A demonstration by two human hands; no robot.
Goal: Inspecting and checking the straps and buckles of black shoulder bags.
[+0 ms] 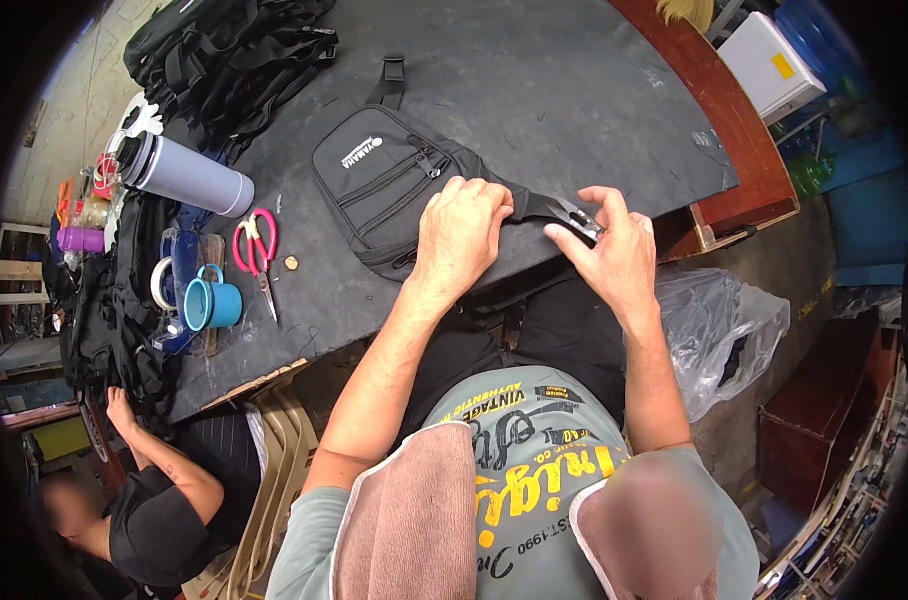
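A black sling bag (pixel 346 185) with zipped pockets and a white print lies on the dark table in front of me. My left hand (pixel 461 232) is closed at its right edge, pinching the black strap (pixel 530 204). Between the thumb and fingers of my right hand (pixel 617 250) sits a pair of small thread snips (pixel 580 219). Their blades point left and touch or overlap the strap; I cannot tell which. A buckled strap end (pixel 393 70) sticks out from the bag's far side.
Red-handled scissors (pixel 257 245), a blue mug (pixel 212 303) and a lavender bottle (pixel 194 178) stand or lie at left. Black bags (pixel 224 60) are piled at the far left. A co-worker (pixel 164 500) sits lower left. Clear plastic (pixel 719 320) hangs beyond the table's right edge.
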